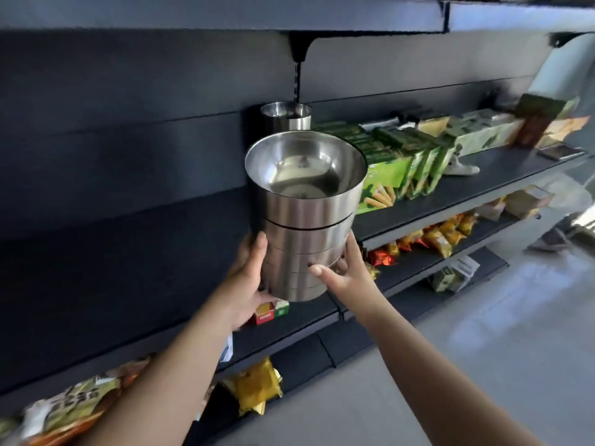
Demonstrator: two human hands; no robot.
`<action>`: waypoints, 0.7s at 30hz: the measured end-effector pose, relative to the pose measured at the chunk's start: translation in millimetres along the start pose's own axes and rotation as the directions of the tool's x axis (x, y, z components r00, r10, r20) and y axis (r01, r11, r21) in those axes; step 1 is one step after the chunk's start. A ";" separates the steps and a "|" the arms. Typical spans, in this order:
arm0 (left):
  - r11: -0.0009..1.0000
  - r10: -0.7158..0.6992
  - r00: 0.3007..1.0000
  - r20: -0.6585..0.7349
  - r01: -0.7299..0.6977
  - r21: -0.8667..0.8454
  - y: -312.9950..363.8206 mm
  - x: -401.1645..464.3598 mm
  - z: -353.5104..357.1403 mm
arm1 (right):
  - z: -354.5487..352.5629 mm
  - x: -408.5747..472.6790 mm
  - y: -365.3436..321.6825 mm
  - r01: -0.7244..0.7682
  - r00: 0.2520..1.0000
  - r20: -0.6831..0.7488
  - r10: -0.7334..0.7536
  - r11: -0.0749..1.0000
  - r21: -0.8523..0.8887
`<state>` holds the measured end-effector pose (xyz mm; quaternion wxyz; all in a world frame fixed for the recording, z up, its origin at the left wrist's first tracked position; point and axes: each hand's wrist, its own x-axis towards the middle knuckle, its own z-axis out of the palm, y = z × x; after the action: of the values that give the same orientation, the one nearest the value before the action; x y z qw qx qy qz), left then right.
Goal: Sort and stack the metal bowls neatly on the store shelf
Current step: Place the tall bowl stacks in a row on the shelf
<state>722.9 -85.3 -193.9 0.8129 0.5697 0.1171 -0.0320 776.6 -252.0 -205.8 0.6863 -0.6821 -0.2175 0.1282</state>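
Note:
A tall stack of several nested metal bowls [304, 217] hangs in the air in front of the dark store shelf [128, 262], its open mouth tilted toward me. My left hand [248, 278] grips the stack's lower left side and underside. My right hand [343, 273] holds the lower right side, thumb across the front. A second, smaller pile of metal bowls [286, 116] stands on the shelf behind, against the back wall under a bracket.
Green snack boxes [386, 175] line the shelf just right of the stack. A small red and green box [270, 312] lies near the shelf's front edge below my hands. Snack bags [434, 236] fill lower shelves. Another shelf [225, 14] runs overhead.

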 end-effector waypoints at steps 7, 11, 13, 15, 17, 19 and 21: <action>0.996 0.091 0.984 -0.151 -0.089 0.024 9.8 42.8 -45.4 | 24.1 80.6 22.9 -0.025 0.987 0.159 0.028 0.999 -0.021; 0.996 0.087 0.975 -0.206 -0.084 0.022 9.5 65.5 -62.2 | 31.0 113.0 42.8 -0.073 0.976 0.202 0.079 0.997 -0.040; 0.997 0.079 0.971 -0.227 -0.077 0.018 9.0 77.5 -67.2 | 31.9 126.7 50.9 -0.096 0.972 0.209 0.106 0.994 -0.060; 0.997 0.076 0.966 -0.247 -0.077 0.007 9.4 87.5 -68.8 | 31.2 138.9 57.2 -0.111 0.970 0.208 0.125 0.991 -0.076; 0.996 0.087 0.962 -0.259 -0.091 -0.003 9.5 95.5 -70.1 | 29.5 149.6 62.8 -0.116 0.963 0.231 0.135 0.989 -0.095; 0.995 0.095 0.961 -0.259 -0.098 0.001 9.8 103.6 -71.5 | 28.2 159.9 68.5 -0.138 0.956 0.247 0.159 0.985 -0.102; 0.996 0.084 0.961 -0.262 -0.089 -0.008 9.1 112.6 -71.7 | 25.2 169.9 74.8 -0.146 0.953 0.253 0.167 0.984 -0.101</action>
<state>822.9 -6.0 -234.3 0.7966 0.5654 0.1986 0.0800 921.9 -146.7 -259.6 0.6111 -0.7016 -0.2561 0.2620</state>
